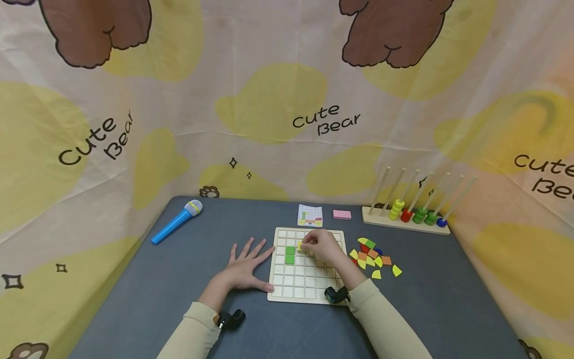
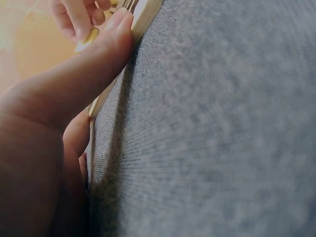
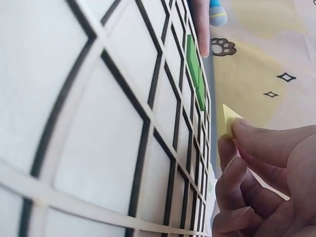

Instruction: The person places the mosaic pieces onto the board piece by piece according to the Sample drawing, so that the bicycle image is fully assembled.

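Observation:
A white gridded board [image 1: 305, 283] with a pale wooden frame lies on the table. Two green square tiles [image 1: 290, 255] sit in neighbouring cells near its upper left, one above the other. My right hand [image 1: 324, 246] is over the upper part of the board and pinches a yellow tile [image 3: 228, 121] between thumb and fingers. Spread flat at the board's left edge, my left hand [image 1: 245, 269] rests with its thumb [image 2: 116, 42] and a fingertip against the frame.
Right of the board lie loose tiles [image 1: 372, 254] in yellow, orange, green, red and blue. Behind it are a pattern card [image 1: 310, 216] and a pink block [image 1: 342, 215]. A peg stand with rings [image 1: 405, 221] is at back right, a blue toy microphone [image 1: 177, 222] at back left.

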{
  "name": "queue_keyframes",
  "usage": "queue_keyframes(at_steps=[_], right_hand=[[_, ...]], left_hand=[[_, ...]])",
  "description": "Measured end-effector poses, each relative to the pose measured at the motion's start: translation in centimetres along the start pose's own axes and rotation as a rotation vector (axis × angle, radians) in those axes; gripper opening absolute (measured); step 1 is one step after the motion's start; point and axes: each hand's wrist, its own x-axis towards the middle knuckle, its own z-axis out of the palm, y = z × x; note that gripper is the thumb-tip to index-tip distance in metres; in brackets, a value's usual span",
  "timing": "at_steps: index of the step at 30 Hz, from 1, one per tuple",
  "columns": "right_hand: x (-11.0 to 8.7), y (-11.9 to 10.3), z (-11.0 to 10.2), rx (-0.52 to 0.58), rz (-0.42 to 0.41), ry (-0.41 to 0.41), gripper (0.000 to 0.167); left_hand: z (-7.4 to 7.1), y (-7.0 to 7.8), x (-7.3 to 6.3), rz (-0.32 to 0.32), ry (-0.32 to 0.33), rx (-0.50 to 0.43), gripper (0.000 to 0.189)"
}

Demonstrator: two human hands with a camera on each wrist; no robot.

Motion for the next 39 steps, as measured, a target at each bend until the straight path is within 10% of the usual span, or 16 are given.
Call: queue_keyframes(at_steps=[39], right_hand=[[-0.1, -0.8, 0.2, -0.141, 0.014, -0.042, 0.012]], left_hand=[[-0.2, -0.1, -0.1, 0.015, 0.010, -0.023, 0.116]])
